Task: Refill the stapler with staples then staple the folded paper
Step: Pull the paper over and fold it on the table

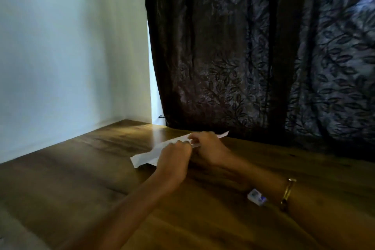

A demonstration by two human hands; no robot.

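Observation:
A long white folded paper (146,156) lies diagonally on the wooden table (81,168), far from me near the curtain. My left hand (174,156) rests on its middle with fingers curled against it. My right hand (207,146) pinches the paper's edge just beyond the left hand. A small white and blue box (256,197), likely the staples, lies on the table beside my right forearm. No stapler shows in the view; whether the hands hide one I cannot tell.
A dark leaf-patterned curtain (263,57) hangs along the table's far edge. A pale wall (71,57) borders the left side. A gold bangle (287,194) sits on my right forearm.

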